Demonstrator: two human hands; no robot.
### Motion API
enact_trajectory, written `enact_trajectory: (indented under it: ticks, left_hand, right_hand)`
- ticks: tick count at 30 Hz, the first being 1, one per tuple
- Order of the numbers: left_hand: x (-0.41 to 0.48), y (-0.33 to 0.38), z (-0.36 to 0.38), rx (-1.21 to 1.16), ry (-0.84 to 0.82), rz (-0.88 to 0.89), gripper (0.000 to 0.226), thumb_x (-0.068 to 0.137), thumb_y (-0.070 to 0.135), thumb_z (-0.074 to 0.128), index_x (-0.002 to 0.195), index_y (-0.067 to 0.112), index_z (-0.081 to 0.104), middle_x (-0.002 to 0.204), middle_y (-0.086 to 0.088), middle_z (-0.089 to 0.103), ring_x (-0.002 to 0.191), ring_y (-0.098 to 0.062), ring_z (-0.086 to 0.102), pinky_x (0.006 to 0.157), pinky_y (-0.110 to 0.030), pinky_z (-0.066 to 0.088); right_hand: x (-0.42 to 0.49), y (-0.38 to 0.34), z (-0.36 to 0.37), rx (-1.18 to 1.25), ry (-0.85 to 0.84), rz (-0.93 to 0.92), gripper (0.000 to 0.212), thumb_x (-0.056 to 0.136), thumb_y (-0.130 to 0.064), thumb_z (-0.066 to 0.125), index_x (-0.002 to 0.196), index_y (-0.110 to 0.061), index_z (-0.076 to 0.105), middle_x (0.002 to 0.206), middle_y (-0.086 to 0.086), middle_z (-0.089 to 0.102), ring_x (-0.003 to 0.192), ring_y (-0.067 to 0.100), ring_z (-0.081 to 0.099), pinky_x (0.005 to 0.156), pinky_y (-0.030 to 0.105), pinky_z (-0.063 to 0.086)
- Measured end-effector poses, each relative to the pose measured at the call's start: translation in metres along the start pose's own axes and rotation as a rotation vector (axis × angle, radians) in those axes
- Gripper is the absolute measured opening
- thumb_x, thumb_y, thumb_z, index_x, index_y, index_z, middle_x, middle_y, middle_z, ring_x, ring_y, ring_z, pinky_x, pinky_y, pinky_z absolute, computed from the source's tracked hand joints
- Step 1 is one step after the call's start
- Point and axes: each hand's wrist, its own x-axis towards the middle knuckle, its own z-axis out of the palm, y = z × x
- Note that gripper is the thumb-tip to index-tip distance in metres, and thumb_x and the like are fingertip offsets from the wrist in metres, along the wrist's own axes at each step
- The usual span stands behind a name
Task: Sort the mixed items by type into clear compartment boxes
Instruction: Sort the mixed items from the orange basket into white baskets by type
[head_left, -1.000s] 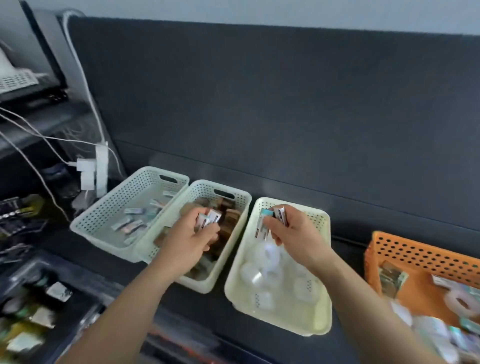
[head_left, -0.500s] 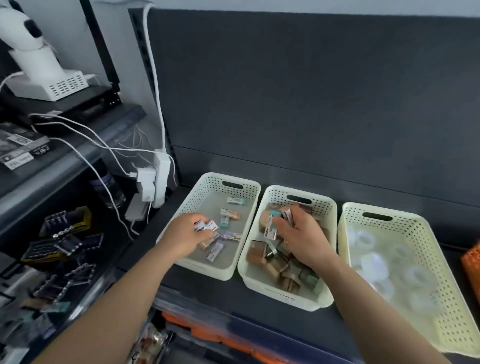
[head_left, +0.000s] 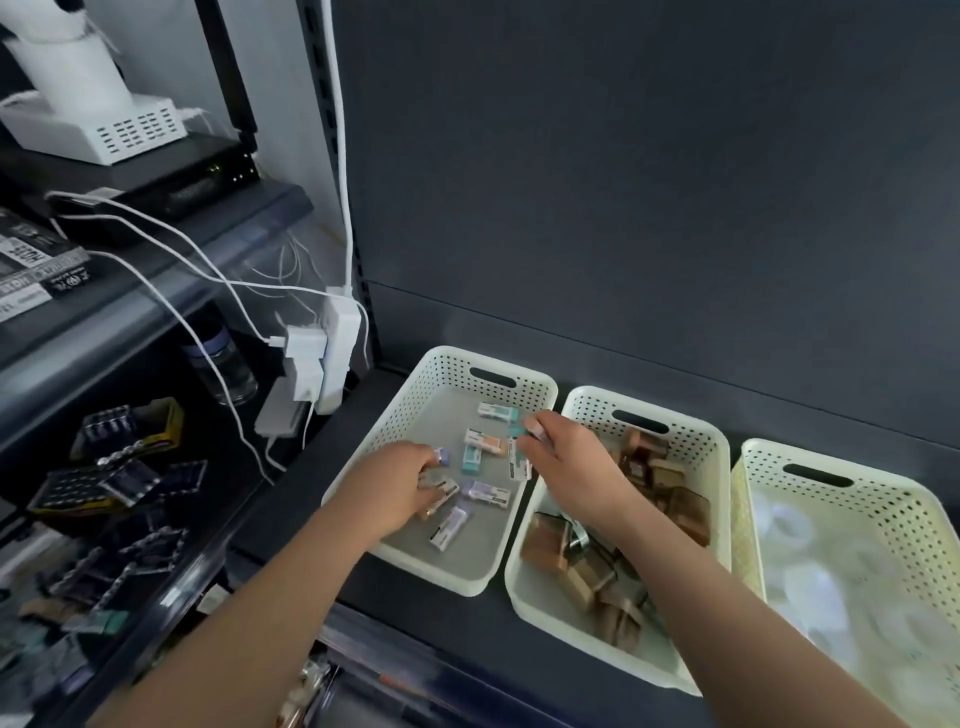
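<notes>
Three perforated baskets sit in a row on the dark shelf (head_left: 405, 623), rims touching or nearly so, with no passage between them.

- Left basket (head_left: 441, 371): both hands are inside. The left hand (head_left: 400, 483) is low at the near side and the right hand (head_left: 566, 457) is by the right wall, each gripping small boxes (head_left: 485, 493). The far-left floor is bare.
- Middle basket (head_left: 719, 457): the right forearm crosses it.
- Right basket (head_left: 883, 486): open from above.
- Back panel (head_left: 623, 208): close behind the baskets.
- Power strip (head_left: 340, 353) and cables (head_left: 171, 249): crowd the left side.

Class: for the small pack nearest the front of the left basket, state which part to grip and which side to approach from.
I'd pinch the lilac-ended pack across its long edges, mid-length, from above: it lies flat on the basket floor, and the walls block a sideways approach.
</notes>
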Motion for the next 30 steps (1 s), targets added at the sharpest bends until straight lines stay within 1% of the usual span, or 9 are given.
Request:
enact_trajectory:
  ticks: [3, 6, 9, 12, 15, 21, 24, 27, 30]
  left_hand:
    - [-0.004, -0.008, -0.012, 0.118, 0.192, 0.090, 0.024, 0.089, 0.028, 0.063, 0.112, 0.020, 0.066, 0.103, 0.003, 0.064, 0.094, -0.016, 0.056, 0.076, -0.029, 0.045]
    - [-0.002, -0.027, -0.018, 0.182, 0.347, 0.172, 0.020, 0.078, 0.017, 0.075, 0.098, 0.017, 0.072, 0.096, 0.001, 0.066, 0.086, -0.022, 0.057, 0.072, -0.036, 0.050]
    - [0.002, -0.042, -0.019, 0.181, 0.361, 0.164, 0.028, 0.071, 0.012, 0.081, 0.097, 0.014, 0.073, 0.096, -0.001, 0.060, 0.085, -0.023, 0.057, 0.071, -0.039, 0.054]
    - [0.005, -0.050, -0.019, 0.115, 0.344, 0.159, 0.032, 0.074, 0.010, 0.078, 0.104, 0.011, 0.070, 0.103, -0.002, 0.054, 0.090, -0.021, 0.056, 0.076, -0.038, 0.055]
    - [0.008, -0.053, -0.020, 0.098, 0.316, 0.203, 0.034, 0.075, 0.012, 0.077, 0.109, 0.013, 0.070, 0.103, -0.001, 0.055, 0.092, -0.019, 0.055, 0.079, -0.036, 0.054]
    - [0.010, -0.039, -0.032, 0.149, 0.306, 0.340, 0.029, 0.078, 0.025, 0.075, 0.105, 0.014, 0.072, 0.097, 0.001, 0.062, 0.087, -0.022, 0.057, 0.075, -0.034, 0.051]
    - [0.006, -0.009, -0.039, 0.108, 0.285, 0.445, 0.031, 0.080, 0.027, 0.074, 0.108, 0.014, 0.070, 0.099, 0.000, 0.063, 0.092, -0.022, 0.058, 0.079, -0.037, 0.053]
    - [-0.002, 0.031, -0.041, 0.051, 0.265, 0.572, 0.031, 0.084, 0.030, 0.068, 0.112, 0.016, 0.069, 0.105, 0.001, 0.064, 0.100, -0.021, 0.057, 0.087, -0.038, 0.051]
    - [-0.012, 0.075, -0.035, 0.038, 0.247, 0.689, 0.031, 0.086, 0.033, 0.064, 0.112, 0.016, 0.068, 0.105, 0.002, 0.063, 0.101, -0.021, 0.056, 0.089, -0.036, 0.049]
  right_hand:
    - [0.017, -0.006, 0.012, -0.117, -0.061, -0.053, 0.027, 0.098, -0.020, 0.045, 0.073, -0.013, 0.040, 0.070, 0.001, 0.047, 0.061, 0.015, 0.043, 0.059, 0.035, 0.039]
    - [0.034, -0.009, 0.026, -0.299, -0.165, -0.058, 0.022, 0.099, -0.028, 0.043, 0.082, -0.015, 0.049, 0.082, 0.005, 0.057, 0.073, 0.022, 0.055, 0.068, 0.039, 0.047]
    - [0.046, -0.010, 0.040, -0.476, -0.233, -0.010, 0.021, 0.099, -0.029, 0.041, 0.092, -0.013, 0.053, 0.092, 0.006, 0.060, 0.081, 0.022, 0.058, 0.071, 0.034, 0.049]
    - [0.051, -0.011, 0.052, -0.687, -0.253, 0.066, 0.026, 0.098, -0.038, 0.040, 0.099, -0.016, 0.055, 0.093, 0.003, 0.058, 0.084, 0.021, 0.059, 0.076, 0.035, 0.052]
    - [0.047, -0.017, 0.056, -0.765, -0.247, 0.122, 0.032, 0.096, -0.041, 0.045, 0.112, -0.015, 0.055, 0.105, 0.004, 0.058, 0.097, 0.023, 0.059, 0.087, 0.037, 0.051]
    - [0.004, -0.034, 0.042, -0.605, -0.033, 0.165, 0.039, 0.095, -0.036, 0.047, 0.130, -0.019, 0.048, 0.133, -0.001, 0.052, 0.116, 0.020, 0.051, 0.098, 0.033, 0.042]
    - [-0.033, -0.039, 0.024, -0.560, 0.090, 0.213, 0.048, 0.095, -0.038, 0.049, 0.139, -0.020, 0.042, 0.145, -0.004, 0.044, 0.129, 0.018, 0.044, 0.104, 0.031, 0.037]
    - [-0.073, -0.039, 0.003, -0.526, 0.217, 0.289, 0.050, 0.095, -0.037, 0.050, 0.142, -0.023, 0.041, 0.147, -0.008, 0.042, 0.130, 0.015, 0.044, 0.104, 0.030, 0.038]
    - [-0.116, -0.033, -0.018, -0.515, 0.330, 0.369, 0.047, 0.094, -0.039, 0.049, 0.139, -0.024, 0.044, 0.145, -0.011, 0.044, 0.127, 0.014, 0.047, 0.100, 0.030, 0.041]
